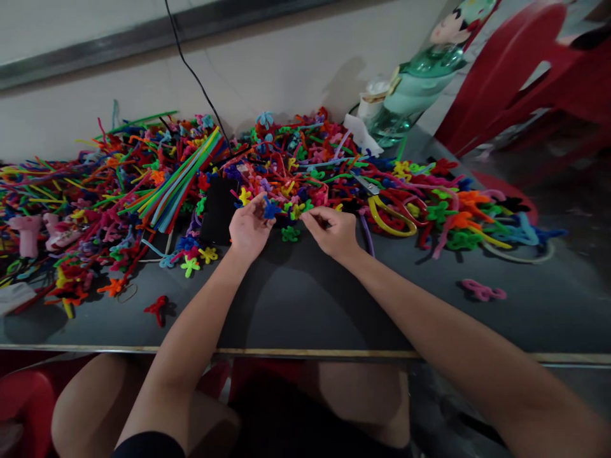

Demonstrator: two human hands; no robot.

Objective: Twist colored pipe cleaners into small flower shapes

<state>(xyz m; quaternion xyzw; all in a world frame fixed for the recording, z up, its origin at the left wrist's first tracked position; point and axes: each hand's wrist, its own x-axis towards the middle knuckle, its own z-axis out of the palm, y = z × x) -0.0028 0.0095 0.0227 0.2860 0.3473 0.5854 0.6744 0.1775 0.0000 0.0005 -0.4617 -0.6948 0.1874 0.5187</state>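
Note:
My left hand (249, 228) is curled around a small blue pipe-cleaner flower (271, 208), pinched at its fingertips. My right hand (333, 230) is closed in a pinch just to the right, fingers pressed on a thin pipe-cleaner piece I cannot name. A green pipe-cleaner flower (289, 234) lies on the dark table (305, 305) between the two hands. Behind both hands spreads a big heap of coloured pipe cleaners and twisted flowers (305, 159).
A bundle of straight pipe cleaners (184, 178) lies at back left, a black object (219, 210) beside it. Yellow-handled scissors (389, 216) lie right of my right hand. A green bottle (410, 89) stands at the back right, a red chair (525, 70) beyond. Pink plush pieces (42, 232) sit far left.

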